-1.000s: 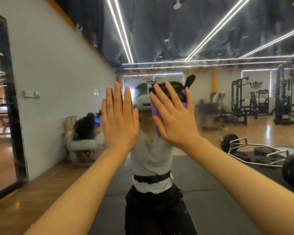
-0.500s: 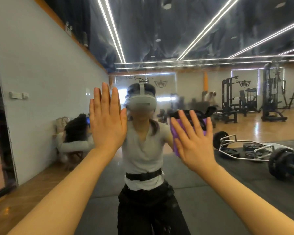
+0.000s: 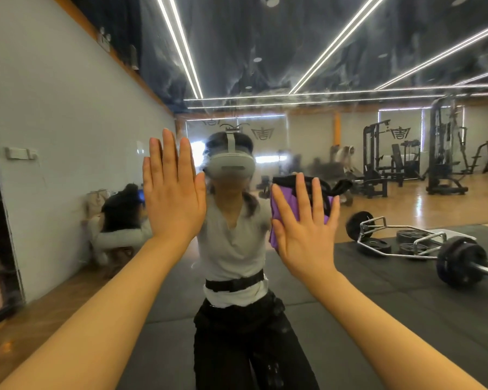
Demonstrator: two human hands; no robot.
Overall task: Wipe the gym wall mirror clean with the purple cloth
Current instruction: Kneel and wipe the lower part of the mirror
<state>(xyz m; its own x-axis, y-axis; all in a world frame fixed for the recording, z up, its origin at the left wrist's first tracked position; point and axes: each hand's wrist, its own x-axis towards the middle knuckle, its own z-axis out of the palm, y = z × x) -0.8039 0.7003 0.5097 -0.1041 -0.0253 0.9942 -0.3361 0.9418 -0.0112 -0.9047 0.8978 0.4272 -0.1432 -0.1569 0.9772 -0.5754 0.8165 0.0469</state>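
Note:
The wall mirror [image 3: 307,60] fills nearly the whole view, with hazy smears across its upper part. My right hand [image 3: 304,229] lies flat with straight, spread fingers, pressing the purple cloth [image 3: 279,209] against the glass at about chest height. The cloth has a black edge [image 3: 286,180] that shows above my fingers. My left hand [image 3: 172,195] is flat on the mirror to the left, fingers straight and together, with nothing under it. The mirror reflects a person in a grey top with a headset.
A black frame [image 3: 0,220] marks the mirror's left edge. Everything else is reflection: a barbell frame with weight plates [image 3: 406,243] on dark mats, gym machines [image 3: 406,164] at the back right, a person seated by the white wall [image 3: 121,218].
My right hand has slid the cloth to the right and down across the glass. My left hand stays flat on the mirror. My view has shifted, so the reflection is uncovered.

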